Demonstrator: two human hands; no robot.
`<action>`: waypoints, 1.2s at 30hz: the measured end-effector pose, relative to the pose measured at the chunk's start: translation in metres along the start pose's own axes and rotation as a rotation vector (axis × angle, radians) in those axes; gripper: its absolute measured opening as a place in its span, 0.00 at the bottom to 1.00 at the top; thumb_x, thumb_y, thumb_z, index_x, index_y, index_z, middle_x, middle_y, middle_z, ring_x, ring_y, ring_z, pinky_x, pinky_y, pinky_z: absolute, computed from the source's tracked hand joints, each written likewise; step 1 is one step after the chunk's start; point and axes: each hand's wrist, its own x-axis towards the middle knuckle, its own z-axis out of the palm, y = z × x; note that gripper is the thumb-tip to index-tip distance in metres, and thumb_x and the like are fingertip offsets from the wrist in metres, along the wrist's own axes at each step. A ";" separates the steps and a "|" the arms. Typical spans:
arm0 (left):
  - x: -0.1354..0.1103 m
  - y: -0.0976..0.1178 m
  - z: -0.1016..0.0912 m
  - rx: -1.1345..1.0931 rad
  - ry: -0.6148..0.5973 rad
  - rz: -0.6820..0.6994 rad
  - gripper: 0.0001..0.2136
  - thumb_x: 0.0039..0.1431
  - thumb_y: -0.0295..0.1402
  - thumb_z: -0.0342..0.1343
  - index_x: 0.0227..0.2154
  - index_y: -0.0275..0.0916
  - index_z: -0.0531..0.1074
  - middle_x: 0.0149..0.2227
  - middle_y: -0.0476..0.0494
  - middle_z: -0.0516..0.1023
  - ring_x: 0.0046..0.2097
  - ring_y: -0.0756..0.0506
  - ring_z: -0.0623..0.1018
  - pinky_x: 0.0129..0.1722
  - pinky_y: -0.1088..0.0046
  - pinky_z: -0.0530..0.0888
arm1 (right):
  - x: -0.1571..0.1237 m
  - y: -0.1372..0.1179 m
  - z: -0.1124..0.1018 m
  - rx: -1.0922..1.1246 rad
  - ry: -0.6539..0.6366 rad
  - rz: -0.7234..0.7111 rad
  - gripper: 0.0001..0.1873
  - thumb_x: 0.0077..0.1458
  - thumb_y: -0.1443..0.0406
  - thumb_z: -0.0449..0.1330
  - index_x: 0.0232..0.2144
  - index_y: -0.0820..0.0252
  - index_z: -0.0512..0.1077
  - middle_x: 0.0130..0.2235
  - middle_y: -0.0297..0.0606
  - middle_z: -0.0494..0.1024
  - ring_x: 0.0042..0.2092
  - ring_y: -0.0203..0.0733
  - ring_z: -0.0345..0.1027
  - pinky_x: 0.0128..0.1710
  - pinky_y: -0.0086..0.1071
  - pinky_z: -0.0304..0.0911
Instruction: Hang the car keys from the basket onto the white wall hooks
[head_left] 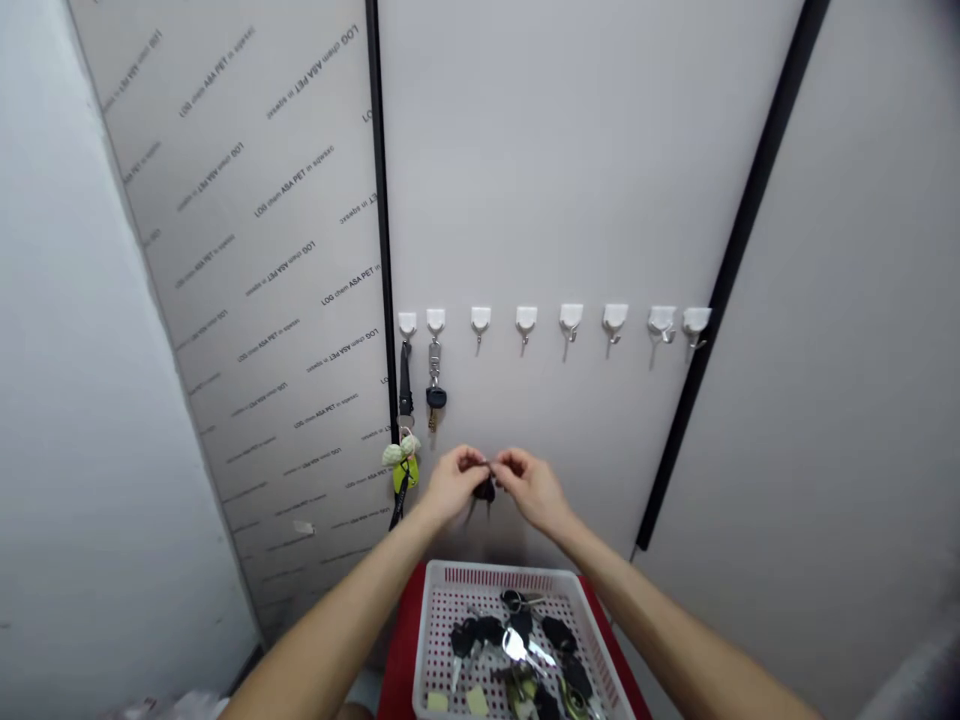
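Note:
Both hands are raised in front of the wall, above the basket. My left hand (453,486) is closed, thumb and fingers pinching a bunch of dark-headed keys (486,490), whose thin blades point down. My right hand (534,488) pinches the top of the same bunch, its fingertips close to the left ones. The exact part gripped is too small to make out. Below, a white plastic basket (502,574) holds several black-headed keys (559,634), a shiny silver key (516,646) and pale yellow pieces (477,700).
A row of white hooks (526,318) runs across the wall. From the leftmost hangs a black strap (406,380) with a yellow-green tag (406,474); the second carries a black-headed key (436,398). Black strips (381,200) edge the panel. The basket stands on a red surface (403,650).

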 end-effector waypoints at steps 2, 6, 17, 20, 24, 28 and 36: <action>0.011 0.017 -0.005 -0.196 -0.011 0.013 0.05 0.39 0.29 0.48 0.24 0.35 0.61 0.21 0.52 0.66 0.25 0.54 0.66 0.28 0.78 0.63 | 0.021 -0.017 -0.010 0.027 0.056 -0.027 0.08 0.39 0.63 0.49 0.18 0.64 0.63 0.16 0.29 0.62 0.19 0.28 0.54 0.20 0.23 0.53; 0.035 0.050 -0.011 -0.309 0.186 0.143 0.08 0.37 0.30 0.51 0.23 0.36 0.58 0.21 0.54 0.65 0.24 0.56 0.65 0.27 0.80 0.63 | 0.061 -0.050 -0.023 0.093 0.186 -0.049 0.08 0.36 0.63 0.50 0.17 0.64 0.63 0.15 0.29 0.62 0.17 0.28 0.54 0.18 0.23 0.54; 0.080 0.086 -0.020 0.197 0.508 0.257 0.04 0.40 0.31 0.48 0.18 0.36 0.63 0.20 0.51 0.66 0.25 0.54 0.65 0.27 0.78 0.63 | 0.118 -0.076 -0.026 -0.084 0.410 -0.056 0.09 0.36 0.64 0.50 0.17 0.64 0.67 0.18 0.34 0.68 0.22 0.32 0.62 0.25 0.27 0.58; 0.082 0.085 -0.019 0.282 0.520 0.221 0.04 0.41 0.31 0.47 0.18 0.36 0.63 0.21 0.50 0.67 0.25 0.52 0.66 0.28 0.76 0.63 | 0.122 -0.071 -0.023 -0.155 0.407 -0.034 0.09 0.37 0.65 0.50 0.18 0.64 0.68 0.19 0.36 0.69 0.24 0.34 0.63 0.27 0.28 0.58; 0.073 0.078 -0.019 0.305 0.503 0.202 0.05 0.41 0.32 0.47 0.20 0.35 0.64 0.22 0.48 0.68 0.27 0.51 0.67 0.29 0.75 0.63 | 0.118 -0.065 -0.023 -0.145 0.357 -0.039 0.11 0.38 0.66 0.49 0.23 0.65 0.68 0.21 0.36 0.71 0.24 0.33 0.63 0.28 0.27 0.58; 0.044 0.053 -0.016 0.281 0.520 0.320 0.06 0.42 0.30 0.46 0.25 0.36 0.64 0.29 0.47 0.68 0.32 0.52 0.67 0.34 0.76 0.63 | 0.088 -0.047 -0.026 -0.102 0.371 -0.070 0.13 0.39 0.66 0.48 0.29 0.64 0.67 0.24 0.36 0.71 0.25 0.31 0.63 0.29 0.27 0.58; -0.054 -0.065 0.016 0.578 -0.124 -0.019 0.07 0.42 0.29 0.46 0.27 0.36 0.65 0.29 0.45 0.69 0.33 0.50 0.67 0.33 0.75 0.63 | -0.052 0.048 0.007 -0.259 -0.287 0.090 0.10 0.39 0.68 0.49 0.26 0.63 0.68 0.26 0.36 0.72 0.26 0.32 0.62 0.28 0.26 0.56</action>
